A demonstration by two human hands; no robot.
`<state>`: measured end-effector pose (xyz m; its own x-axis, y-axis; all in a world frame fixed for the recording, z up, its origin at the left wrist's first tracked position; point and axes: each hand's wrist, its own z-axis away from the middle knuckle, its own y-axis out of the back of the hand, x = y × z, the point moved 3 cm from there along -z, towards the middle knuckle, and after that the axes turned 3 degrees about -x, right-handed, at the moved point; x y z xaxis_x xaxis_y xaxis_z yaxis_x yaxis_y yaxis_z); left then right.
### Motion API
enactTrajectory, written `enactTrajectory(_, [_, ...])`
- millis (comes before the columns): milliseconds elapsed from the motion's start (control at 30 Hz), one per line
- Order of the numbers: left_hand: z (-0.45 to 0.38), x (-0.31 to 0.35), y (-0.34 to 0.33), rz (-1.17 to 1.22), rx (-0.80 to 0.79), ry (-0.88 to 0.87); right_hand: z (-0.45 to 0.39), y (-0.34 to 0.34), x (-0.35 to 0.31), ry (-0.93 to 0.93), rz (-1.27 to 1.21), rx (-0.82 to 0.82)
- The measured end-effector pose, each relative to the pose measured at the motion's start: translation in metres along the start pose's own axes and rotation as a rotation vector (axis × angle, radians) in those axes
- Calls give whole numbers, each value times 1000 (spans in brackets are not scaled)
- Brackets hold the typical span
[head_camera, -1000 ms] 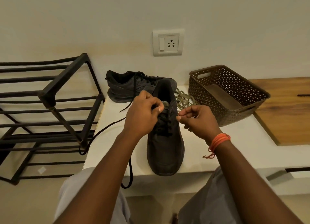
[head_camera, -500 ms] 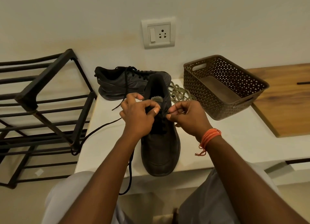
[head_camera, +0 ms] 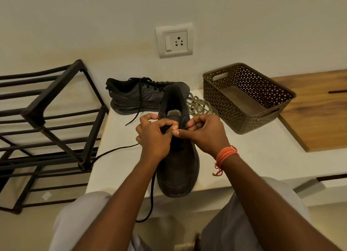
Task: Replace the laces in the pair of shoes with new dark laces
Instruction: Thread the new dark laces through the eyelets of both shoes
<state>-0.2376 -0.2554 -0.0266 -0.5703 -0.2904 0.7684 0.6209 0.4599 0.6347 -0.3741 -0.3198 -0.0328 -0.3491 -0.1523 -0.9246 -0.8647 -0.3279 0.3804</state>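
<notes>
Near shoe (head_camera: pixel 178 168) between left hand (head_camera: pixel 154 138), right hand (head_camera: pixel 204 134), both pinching lace

Eyelets (head_camera: pixel 178 138) hidden behind both hands.

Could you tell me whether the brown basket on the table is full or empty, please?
Empty: the brown basket stands upright, and its bare floor shows through the open top, with nothing inside.

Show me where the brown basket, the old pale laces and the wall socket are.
brown basket (head_camera: pixel 221 92): head view, on its left perforated wall.
old pale laces (head_camera: pixel 199 107): head view, on the middle of the pile.
wall socket (head_camera: pixel 174 41): head view, on the middle of its plate.
</notes>
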Motion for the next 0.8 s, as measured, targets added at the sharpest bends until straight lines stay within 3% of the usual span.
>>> enactTrajectory(200, [-3,-3,-2,-273,42,-205,0,-2,0,18,12,49])
enactTrajectory(633, [-7,-3,-6,-88,29,-123,8,-8,-18,124,247,219])
enactTrajectory(800, [-11,-1,-1,-157,43,-305,8,-5,-18,127,230,152])
